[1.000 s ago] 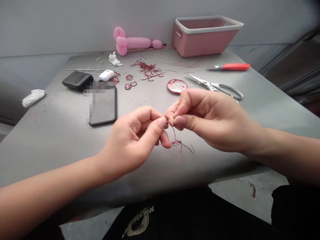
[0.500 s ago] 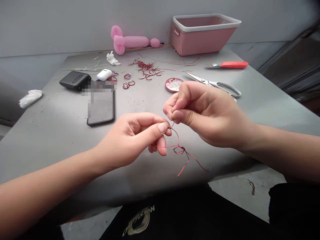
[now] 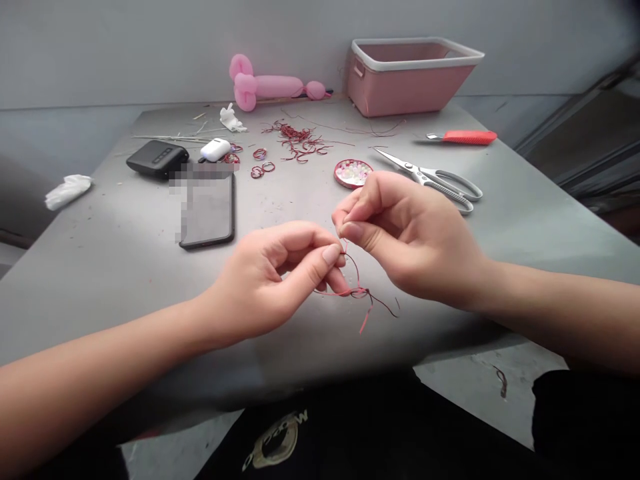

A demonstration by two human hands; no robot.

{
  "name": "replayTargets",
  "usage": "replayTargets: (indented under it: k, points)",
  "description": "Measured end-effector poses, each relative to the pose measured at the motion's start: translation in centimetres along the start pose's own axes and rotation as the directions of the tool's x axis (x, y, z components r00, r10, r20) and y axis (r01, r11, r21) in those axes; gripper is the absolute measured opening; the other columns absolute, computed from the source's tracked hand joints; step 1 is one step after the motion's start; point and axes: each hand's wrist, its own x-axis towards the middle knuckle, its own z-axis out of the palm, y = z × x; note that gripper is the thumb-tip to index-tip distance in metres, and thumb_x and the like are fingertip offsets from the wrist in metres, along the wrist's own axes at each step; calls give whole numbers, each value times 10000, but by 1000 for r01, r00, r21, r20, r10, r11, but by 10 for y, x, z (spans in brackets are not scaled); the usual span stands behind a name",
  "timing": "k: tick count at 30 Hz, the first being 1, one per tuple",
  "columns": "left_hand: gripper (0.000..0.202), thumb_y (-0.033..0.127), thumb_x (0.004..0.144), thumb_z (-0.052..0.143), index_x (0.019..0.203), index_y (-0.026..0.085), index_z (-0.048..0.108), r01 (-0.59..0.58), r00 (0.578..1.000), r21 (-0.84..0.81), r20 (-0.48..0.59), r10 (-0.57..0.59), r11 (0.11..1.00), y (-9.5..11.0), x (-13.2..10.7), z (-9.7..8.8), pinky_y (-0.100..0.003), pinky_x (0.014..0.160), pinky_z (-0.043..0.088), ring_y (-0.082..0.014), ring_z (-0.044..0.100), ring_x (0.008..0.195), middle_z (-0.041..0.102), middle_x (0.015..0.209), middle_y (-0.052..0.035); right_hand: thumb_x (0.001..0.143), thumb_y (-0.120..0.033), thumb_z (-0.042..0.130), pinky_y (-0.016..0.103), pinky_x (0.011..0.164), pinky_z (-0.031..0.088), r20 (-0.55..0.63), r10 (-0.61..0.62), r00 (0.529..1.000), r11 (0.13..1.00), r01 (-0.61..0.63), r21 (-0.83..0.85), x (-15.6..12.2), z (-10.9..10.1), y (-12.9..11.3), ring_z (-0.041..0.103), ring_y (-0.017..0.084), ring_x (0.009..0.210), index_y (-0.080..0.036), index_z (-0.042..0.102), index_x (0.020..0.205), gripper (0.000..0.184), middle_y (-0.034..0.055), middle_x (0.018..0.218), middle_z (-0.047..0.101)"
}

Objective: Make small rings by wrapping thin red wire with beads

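Note:
Thumb and forefinger of my left hand [image 3: 295, 277] are pinched on a thin red cord [image 3: 358, 272], which curves out in a loop to a knot with loose ends hanging below. My right hand [image 3: 410, 240], up and to the right, is closed in a pinch on a short stretch of the same cord. Only a small gap separates the two hands. Just beyond my right fingers sits a round red-rimmed dish of pale beads [image 3: 353, 173]. Scissors [image 3: 430, 179] lie behind my right hand, blades pointing to the upper left.
At the left are a phone [image 3: 213, 213], a black box-shaped device [image 3: 157, 159], a white earbud case [image 3: 215, 150] and crumpled tissue [image 3: 69, 192]. Farther back lie red cord scraps [image 3: 300, 137], a pink balloon [image 3: 275, 86], a pink bin [image 3: 405, 87] and a red-handled cutter [image 3: 467, 137].
The knot and loose cord ends have risen nearer my left fingers. My right hand has shifted slightly right and down, showing more of the scissors. Both pinches remain.

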Motion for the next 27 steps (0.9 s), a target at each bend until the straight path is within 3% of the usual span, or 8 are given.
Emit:
replayTargets:
  k: [6, 11, 15, 18, 21, 23, 25, 27]
  points:
    - [148, 234, 947, 563, 837, 160, 628, -7, 990, 37, -140, 12, 999, -3, 4, -3, -170, 635, 563, -99, 720, 699, 741, 721, 0, 835, -407, 707, 298, 657, 488, 61, 136, 989, 978, -144, 154, 10, -8, 1, 574, 123, 720, -207, 643, 789, 214, 13, 801, 644]
    - [151, 271, 941, 581, 829, 171, 568, 3, 989, 29, -145, 1, 1000, -8, 3, -3, -198, 648, 560, -111, 720, 703, 732, 713, 0, 721, -516, 784, 297, 567, 445, 157, 194, 968, 979, -202, 40, 11, -11, -5, 566, 137, 669, -225, 674, 708, 312, 9, 725, 645]
    - [141, 281, 935, 580, 842, 189, 528, -17, 993, 86, -116, 27, 996, -11, 1, -3, -238, 628, 563, -136, 723, 694, 729, 730, -4, 734, -497, 779, 283, 547, 416, 238, 226, 945, 973, -229, -13, 12, -15, -3, 553, 131, 652, -217, 668, 693, 304, 4, 705, 636]
    - [107, 249, 923, 577, 847, 201, 520, -89, 990, 224, -88, 111, 971, -10, -2, -2, -258, 593, 557, -149, 721, 677, 730, 750, -6, 807, -414, 731, 280, 606, 449, 367, 240, 899, 958, -280, 60, 14, -17, 2, 582, 134, 694, -202, 662, 717, 241, 5, 713, 641]
    - [86, 196, 910, 562, 836, 217, 523, -206, 964, 438, -62, 257, 875, -11, -5, -1, -265, 591, 552, -150, 718, 684, 734, 763, 0, 860, -300, 656, 294, 663, 478, 500, 233, 834, 906, -373, 199, 15, -15, 4, 598, 140, 715, -179, 639, 704, 198, 13, 691, 631]
    - [82, 179, 897, 554, 829, 223, 541, -298, 924, 569, -29, 381, 767, -14, -6, -1, -276, 599, 549, -152, 706, 665, 733, 755, -2, 855, -239, 628, 293, 653, 478, 539, 239, 808, 879, -416, 233, 15, -14, 4, 587, 137, 689, -172, 619, 658, 208, 13, 656, 612]
    - [80, 172, 886, 547, 827, 224, 561, -365, 885, 641, 15, 465, 675, -16, -6, -1, -288, 613, 545, -154, 692, 642, 734, 749, -7, 846, -224, 627, 286, 627, 470, 530, 259, 807, 888, -415, 198, 15, -14, 2, 571, 128, 654, -176, 613, 631, 221, 8, 635, 603]
    - [81, 175, 889, 543, 829, 223, 566, -356, 881, 664, 3, 474, 658, -17, -6, 0, -288, 629, 540, -151, 689, 640, 737, 755, -5, 853, -275, 645, 287, 615, 468, 479, 262, 838, 929, -354, 111, 14, -15, 0, 580, 130, 650, -189, 634, 652, 219, 10, 657, 630]
